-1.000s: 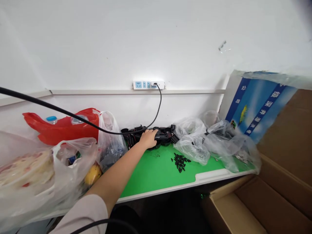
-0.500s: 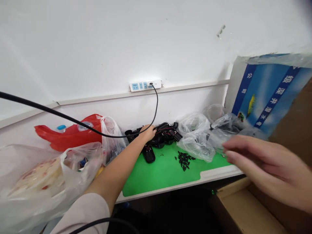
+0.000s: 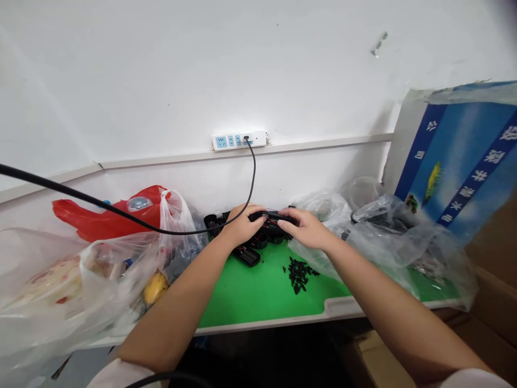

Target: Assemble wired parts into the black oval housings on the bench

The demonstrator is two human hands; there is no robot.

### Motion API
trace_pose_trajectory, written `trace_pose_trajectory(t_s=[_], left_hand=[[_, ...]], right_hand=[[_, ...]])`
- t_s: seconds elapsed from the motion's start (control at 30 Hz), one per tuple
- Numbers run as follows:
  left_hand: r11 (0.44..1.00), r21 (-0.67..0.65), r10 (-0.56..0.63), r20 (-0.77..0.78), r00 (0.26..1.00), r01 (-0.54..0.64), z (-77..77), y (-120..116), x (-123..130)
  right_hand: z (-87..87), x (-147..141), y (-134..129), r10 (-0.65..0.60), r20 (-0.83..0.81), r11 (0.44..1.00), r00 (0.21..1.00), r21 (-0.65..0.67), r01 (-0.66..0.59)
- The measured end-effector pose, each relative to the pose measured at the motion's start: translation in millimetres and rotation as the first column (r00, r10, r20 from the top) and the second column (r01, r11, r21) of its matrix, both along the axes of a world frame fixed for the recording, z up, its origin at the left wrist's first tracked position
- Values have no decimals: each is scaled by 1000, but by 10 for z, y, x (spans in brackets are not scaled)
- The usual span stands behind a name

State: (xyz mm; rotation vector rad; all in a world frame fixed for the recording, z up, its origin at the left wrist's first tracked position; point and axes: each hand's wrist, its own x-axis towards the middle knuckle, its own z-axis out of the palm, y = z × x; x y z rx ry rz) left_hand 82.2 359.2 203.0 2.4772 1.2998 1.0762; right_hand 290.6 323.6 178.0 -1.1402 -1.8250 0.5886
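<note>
Black plastic parts with thin red wires (image 3: 247,255) lie in a pile at the back of the green tabletop (image 3: 258,293). Over that pile, my left hand (image 3: 244,225) is closed on the left end of a long black part (image 3: 271,216). The fingers of my right hand (image 3: 306,227) grip the same part's right end. Nearer the front edge lies a loose heap of small black pieces (image 3: 299,275).
Clear plastic bags (image 3: 388,242) lie on the right, by a blue printed box (image 3: 464,156). Red (image 3: 117,215) and white bags (image 3: 48,291) fill the left. A black cable (image 3: 121,213) hangs across from the wall socket strip (image 3: 239,140).
My right hand has moved left from the right side of the view to the pile and taken hold of the black part. The view has shifted slightly.
</note>
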Motion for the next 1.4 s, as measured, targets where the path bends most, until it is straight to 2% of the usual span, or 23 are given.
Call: trace_pose_trajectory(t_s=[0.07, 0.1, 0.13, 0.2, 0.23, 0.27, 0.3, 0.33, 0.43, 0.5, 0.63, 0.73, 0.8, 0.87, 1.03, 1.2, 1.3, 1.4], left_hand=[[995, -105, 25, 181, 983, -6, -80, -60, 7], [986, -164, 43, 323, 946, 11, -145, -79, 9], [972, -227, 61, 487, 871, 59, -226, -93, 13], [919, -306, 91, 781, 617, 251, -414, -119, 41], [883, -302, 105, 873, 477, 359, -514, -135, 70], [844, -286, 115, 923, 367, 455, -611, -152, 110], [805, -274, 124, 945, 303, 526, -700, -169, 156], [774, -278, 137, 950, 279, 568, -777, -183, 206], [746, -332, 210, 940, 269, 578, -916, -167, 325], [765, -316, 227, 948, 224, 561, -951, -97, 341], [817, -234, 198, 972, 125, 527, -990, 72, 242], [827, -209, 176, 978, 114, 522, -1024, 120, 156], [827, -202, 167, 979, 115, 524, -1034, 110, 120], [822, -197, 167, 980, 106, 534, -1028, 84, 103], [784, -173, 162, 984, 72, 597, -994, 6, 102], [766, -144, 157, 987, 34, 627, -1009, -47, 109], [760, -129, 145, 989, 28, 637, -1040, -29, 105], [783, -145, 167, 986, 19, 605, -1082, 23, 99]], right_hand=[[-72, -108, 7, 93, -150, 982, 984, -147, -115], [-126, -168, -9, 80, -263, 966, 961, -217, -140], [-188, -235, -30, 40, -390, 946, 920, -281, -160], [-328, -385, -77, -71, -615, 897, 785, -383, -219], [-399, -466, -95, -127, -693, 876, 710, -414, -248], [-467, -547, -107, -173, -746, 861, 643, -431, -269], [-532, -623, -112, -200, -779, 857, 594, -432, -279], [-591, -688, -108, -212, -796, 863, 568, -425, -273], [-732, -766, -55, -197, -779, 886, 595, -401, -232], [-806, -722, -5, -209, -735, 882, 645, -427, -201], [-951, -622, 14, -311, -618, 865, 722, -499, -55], [-1041, -689, -58, -240, -587, 803, 773, -568, -182], [-1077, -769, -100, -173, -582, 787, 795, -567, -243], [-1095, -828, -114, -151, -583, 805, 799, -542, -243], [-1140, -814, -57, -209, -636, 833, 743, -513, -205], [-1218, -737, 14, -83, -617, 896, 782, -389, -212], [-1244, -709, 27, -81, -537, 941, 840, -320, -113], [-1243, -689, 16, -133, -343, 982, 930, -175, 75]])
